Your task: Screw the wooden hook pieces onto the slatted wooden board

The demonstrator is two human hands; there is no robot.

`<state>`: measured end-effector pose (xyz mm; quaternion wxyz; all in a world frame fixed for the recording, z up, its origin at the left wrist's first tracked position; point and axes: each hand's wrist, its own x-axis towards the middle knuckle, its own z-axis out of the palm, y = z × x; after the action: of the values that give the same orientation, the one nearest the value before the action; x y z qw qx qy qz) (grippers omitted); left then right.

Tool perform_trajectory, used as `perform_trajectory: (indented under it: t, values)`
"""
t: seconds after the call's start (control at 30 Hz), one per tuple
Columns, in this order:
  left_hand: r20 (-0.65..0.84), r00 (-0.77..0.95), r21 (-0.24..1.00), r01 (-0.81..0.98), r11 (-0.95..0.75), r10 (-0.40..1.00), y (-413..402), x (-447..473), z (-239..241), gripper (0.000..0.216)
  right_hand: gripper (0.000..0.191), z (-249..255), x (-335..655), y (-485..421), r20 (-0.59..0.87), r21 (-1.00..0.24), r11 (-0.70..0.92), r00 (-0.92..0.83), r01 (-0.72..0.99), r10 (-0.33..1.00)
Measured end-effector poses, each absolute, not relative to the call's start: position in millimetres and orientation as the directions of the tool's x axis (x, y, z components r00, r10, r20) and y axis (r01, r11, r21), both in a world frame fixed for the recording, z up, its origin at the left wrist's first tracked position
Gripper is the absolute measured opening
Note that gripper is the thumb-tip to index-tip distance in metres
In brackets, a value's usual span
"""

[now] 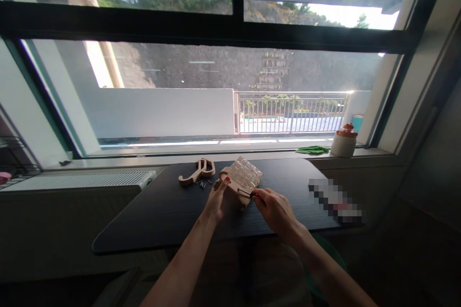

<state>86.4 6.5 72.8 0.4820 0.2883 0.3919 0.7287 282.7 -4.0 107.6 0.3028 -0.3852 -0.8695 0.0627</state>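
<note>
A light wooden piece with a clear, grid-patterned panel (pixel 245 176) lies on the dark table (pixel 158 216). My left hand (pixel 217 197) rests on its left edge, fingers pinched against the wood. My right hand (pixel 274 210) is closed round a thin dark tool (pixel 246 193) whose tip meets the near edge of the piece. Curved wooden hook-shaped parts (pixel 198 171) lie to the left, with several small dark screws (pixel 203 183) scattered beside them.
A blurred-out flat object (pixel 334 200) lies at the table's right end. On the window sill stand a white jar with an orange lid (pixel 344 141) and a green cloth (pixel 312 150). A white radiator (pixel 79 181) runs along the left.
</note>
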Motion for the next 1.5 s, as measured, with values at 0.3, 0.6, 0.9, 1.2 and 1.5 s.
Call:
perform_trajectory:
  t: [0.3,0.6,0.9,1.2,1.5]
  values:
    - [0.184,-0.395,0.846,-0.403,-0.350,0.900,6.3,90.6,73.0,0.044,0.032,94.2,270.2,-14.7,0.548,-0.359,0.659,-0.422,0.661,0.722]
    - [0.314,-0.322,0.906,-0.180,-0.383,0.893,-6.0,82.8,60.5,0.051,0.032,96.3,258.7,-21.1,0.526,-0.330,0.625,-0.412,0.707,0.744]
    - [0.350,-0.332,0.912,-0.091,-0.399,0.876,-2.5,79.2,53.4,0.040,0.030,99.3,264.1,-25.0,0.570,-0.341,0.649,-0.399,0.680,0.718]
    - [0.352,-0.344,0.915,-0.069,-0.397,0.871,-5.3,79.7,53.9,0.042,0.030,100.1,264.6,-24.8,0.581,-0.322,0.684,-0.434,0.655,0.688]
    - [0.409,-0.311,0.909,0.061,-0.411,0.858,-8.0,86.6,57.5,0.047,0.020,99.6,270.2,-29.9,0.565,-0.324,0.674,-0.435,0.664,0.701]
